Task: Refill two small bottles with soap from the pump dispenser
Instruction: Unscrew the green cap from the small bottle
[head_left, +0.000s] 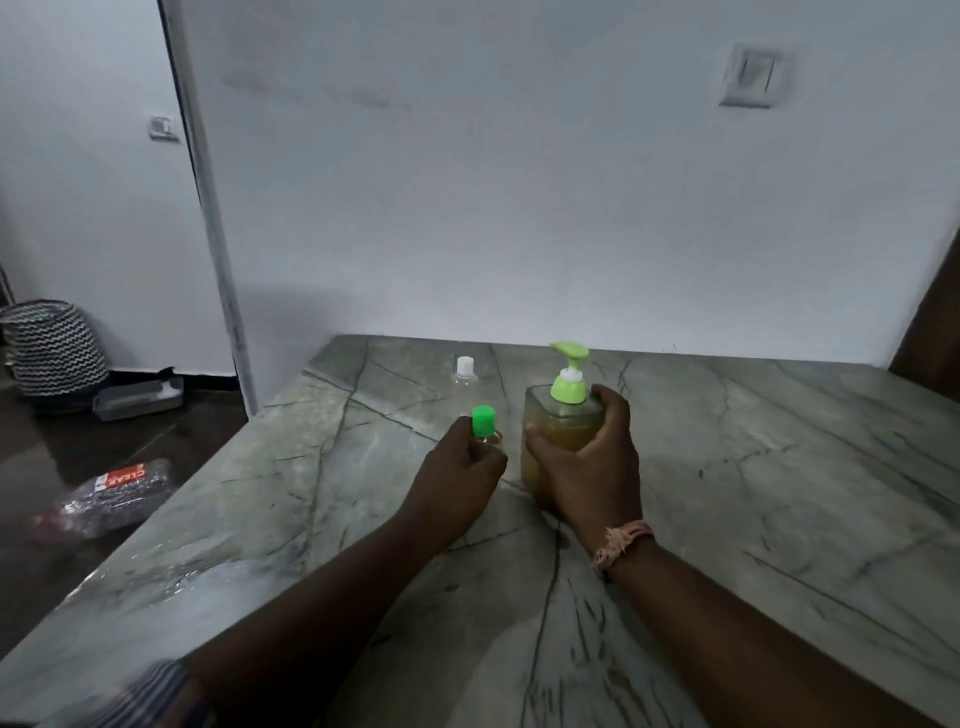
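Soap bottles come first, going from the left: a small clear plastic bottle with a bright green screw cap (483, 422) stands on the grey veined marble countertop (779, 493), and the left hand (460, 467) has its fingers curled round the body below the cap. Behind it, near the wall, a second small clear bottle with a white cap (465, 376) stands upright and untouched. Both caps are on. Just right of the green-capped bottle, close but apart from it, stands the square clear pump dispenser of amber soap with a lime-green pump head (563, 421); the right hand (587, 457) wraps its near side, thumb on the left face, fingers over the right shoulder.

The small bottles look light and thin-walled, likely to tip or squash under a hard squeeze, so a hold low on the body while the other hand turns the cap seems best. The dispenser appears nearly full, so probably heavy and steady; its smooth walls could be slippery, though the dim light makes any wetness hard to judge.

The counter's left edge runs diagonally close to the left forearm, with floor below. To the right the slab offers broad open room; the wall closes off the back.
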